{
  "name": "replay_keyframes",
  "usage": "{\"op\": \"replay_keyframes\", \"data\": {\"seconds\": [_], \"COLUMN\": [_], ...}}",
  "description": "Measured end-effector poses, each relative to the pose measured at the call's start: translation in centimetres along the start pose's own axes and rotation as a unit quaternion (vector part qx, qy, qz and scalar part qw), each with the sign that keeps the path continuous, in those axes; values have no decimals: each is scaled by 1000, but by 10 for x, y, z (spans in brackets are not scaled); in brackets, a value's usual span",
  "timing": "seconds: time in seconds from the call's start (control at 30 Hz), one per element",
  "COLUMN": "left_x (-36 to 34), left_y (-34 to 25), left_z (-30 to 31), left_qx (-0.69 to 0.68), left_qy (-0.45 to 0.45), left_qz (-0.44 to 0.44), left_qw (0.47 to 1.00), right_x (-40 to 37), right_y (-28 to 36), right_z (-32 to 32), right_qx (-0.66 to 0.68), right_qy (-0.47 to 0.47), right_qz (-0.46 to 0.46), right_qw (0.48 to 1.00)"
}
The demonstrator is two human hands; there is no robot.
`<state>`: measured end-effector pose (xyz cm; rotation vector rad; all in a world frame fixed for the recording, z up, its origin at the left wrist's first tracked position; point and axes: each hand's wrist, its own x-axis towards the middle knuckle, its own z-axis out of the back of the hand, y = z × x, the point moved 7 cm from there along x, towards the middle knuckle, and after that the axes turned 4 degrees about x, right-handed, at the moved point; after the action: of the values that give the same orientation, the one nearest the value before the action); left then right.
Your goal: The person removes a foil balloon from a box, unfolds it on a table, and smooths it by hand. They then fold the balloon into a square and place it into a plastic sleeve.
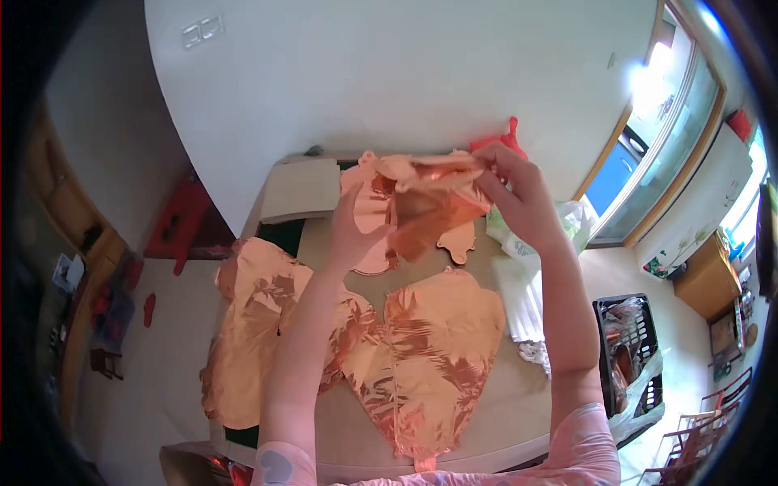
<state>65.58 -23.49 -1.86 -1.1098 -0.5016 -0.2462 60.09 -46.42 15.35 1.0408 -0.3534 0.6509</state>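
Observation:
A folded rose-gold foil balloon (pixel 433 215), flat and without air, is held up over the table. My right hand (pixel 512 190) pinches its upper right corner between thumb and fingers. At the left side of this foil is my left hand (pixel 359 231), fingers stretched upward and thumb apart, the thumb tip close to the foil's edge. Below my hands a large flat foil balloon (pixel 442 348) lies spread, its narrow end toward me. Another crinkled foil balloon (pixel 259 324) lies to the left, partly hidden by my left forearm. More foil pieces (pixel 458 240) lie behind the held one.
A pale box (pixel 301 190) sits at the table's back left. Clear and greenish plastic bags (pixel 519 283) lie along the right side, with a red bag (pixel 498 146) behind, by the wall. On the floor to the right stands a black crate (pixel 628 324) holding plastic-wrapped things.

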Motion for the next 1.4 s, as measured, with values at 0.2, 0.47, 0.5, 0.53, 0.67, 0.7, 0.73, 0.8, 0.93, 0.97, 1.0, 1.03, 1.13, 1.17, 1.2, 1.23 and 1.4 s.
{"op": "replay_keyframes", "data": {"seconds": [0.2, 0.47, 0.5, 0.53, 0.67, 0.7, 0.73, 0.8, 0.93, 0.97, 1.0, 1.03, 1.13, 1.17, 1.2, 1.23, 1.4], "left_x": [-19, -70, -74, -78, -89, -90, -92, -94, -89, -88, -87, -87, -85, -87, -90, -100, -187], "left_y": [-123, -206, -212, -217, -248, -258, -266, -262, -250, -247, -242, -237, -246, -254, -252, -251, -222], "left_z": [19, 39, 40, 41, 43, 42, 41, 42, 37, 37, 38, 38, 48, 53, 53, 53, 51], "left_qx": [-139, -272, -254, -235, -169, -171, -173, -195, -234, -230, -222, -214, -118, -72, -51, -31, -1], "left_qy": [232, 155, 173, 191, 208, 198, 188, 152, 99, 96, 95, 96, 64, 46, 56, 65, 46], "left_qz": [37, 19, 31, 43, 15, -3, -20, 49, 44, 41, 52, 64, -69, -143, -137, -131, -217], "left_qw": [962, 949, 951, 952, 963, 965, 967, 968, 966, 968, 969, 970, 989, 986, 988, 989, 975], "right_x": [-24, -61, -65, -69, -84, -88, -91, -108, -187, -202, -217, -226, -228, -215, -204, -194, -165], "right_y": [60, 96, 102, 107, 126, 125, 122, 113, 1, 3, 4, -16, -44, -48, -57, -67, -119], "right_z": [19, 50, 52, 54, 57, 57, 56, 43, -31, -52, -73, -85, -88, -83, -78, -72, -67], "right_qx": [103, 87, 78, 68, 107, 119, 132, 274, 311, 271, 230, 196, -86, -85, -83, -82, -217], "right_qy": [36, -32, -33, -33, -41, -52, -62, -77, 280, 306, 332, 356, 412, 344, 274, 202, 111], "right_qz": [-24, -18, -18, -18, -8, -5, -3, -8, -233, -218, -202, -211, -225, -212, -198, -182, -63], "right_qw": [994, 996, 996, 997, 993, 991, 989, 959, 878, 886, 892, 889, 879, 911, 937, 959, 968]}}
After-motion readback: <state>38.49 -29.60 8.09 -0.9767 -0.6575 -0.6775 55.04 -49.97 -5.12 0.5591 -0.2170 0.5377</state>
